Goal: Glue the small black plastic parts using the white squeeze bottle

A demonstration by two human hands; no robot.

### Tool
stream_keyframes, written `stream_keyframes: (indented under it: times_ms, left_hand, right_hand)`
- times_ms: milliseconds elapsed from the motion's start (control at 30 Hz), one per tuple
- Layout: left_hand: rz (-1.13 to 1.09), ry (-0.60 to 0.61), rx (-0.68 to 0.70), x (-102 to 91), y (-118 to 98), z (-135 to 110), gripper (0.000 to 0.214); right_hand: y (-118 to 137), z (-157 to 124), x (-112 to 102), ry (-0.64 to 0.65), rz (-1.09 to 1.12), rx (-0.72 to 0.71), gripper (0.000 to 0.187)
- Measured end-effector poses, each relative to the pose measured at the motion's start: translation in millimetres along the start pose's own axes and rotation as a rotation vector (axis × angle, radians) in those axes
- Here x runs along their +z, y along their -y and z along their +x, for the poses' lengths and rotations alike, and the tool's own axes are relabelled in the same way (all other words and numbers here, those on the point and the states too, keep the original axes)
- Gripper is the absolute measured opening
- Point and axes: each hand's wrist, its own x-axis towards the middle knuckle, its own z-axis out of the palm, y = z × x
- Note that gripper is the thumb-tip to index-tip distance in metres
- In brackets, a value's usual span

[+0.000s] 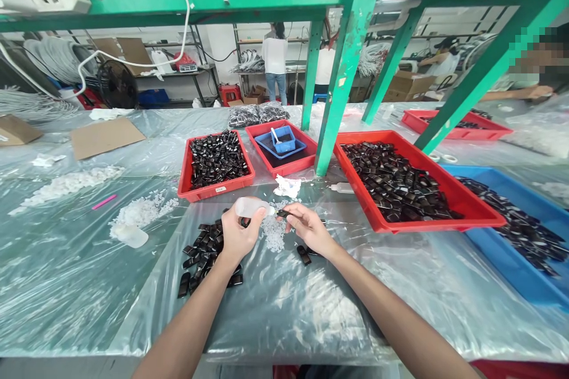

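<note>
My left hand (240, 231) is closed around a translucent white squeeze bottle (251, 207), tipped on its side with its nozzle pointing right. Between the fingers of my right hand (309, 228) is a small black plastic piece (283, 213), close to the bottle's tip; whether they touch I cannot tell. Below my left hand lies a loose pile of black plastic pieces (207, 254). A few more black pieces (304, 254) rest under my right hand. Between the hands is a heap of small clear-white bits (273, 234), with a crumpled white tissue (287, 186) behind it.
Red trays of black pieces (217, 160) (395, 183) stand behind my hands, and a blue tray (502, 272) lies at the right. A green post (338, 89) rises from the table. More white bits (140, 213) and a pink pen-like stick (104, 201) lie left. People work farther back.
</note>
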Motion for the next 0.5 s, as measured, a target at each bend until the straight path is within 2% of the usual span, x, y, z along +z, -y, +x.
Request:
stream_keyframes:
  times_ms: [300,500]
  left_hand:
    - [0.087,0.052,0.069,-1.8,1.9,-0.8,0.021]
    - [-0.052,0.072,-0.039,-0.7,3.1,6.7,0.027]
  right_hand:
    - [-1.5,0.3,-0.4,0.012,0.024,-0.004,0.039]
    - [-1.7,-0.3,-0.3,0.025,0.048,0.003,0.037]
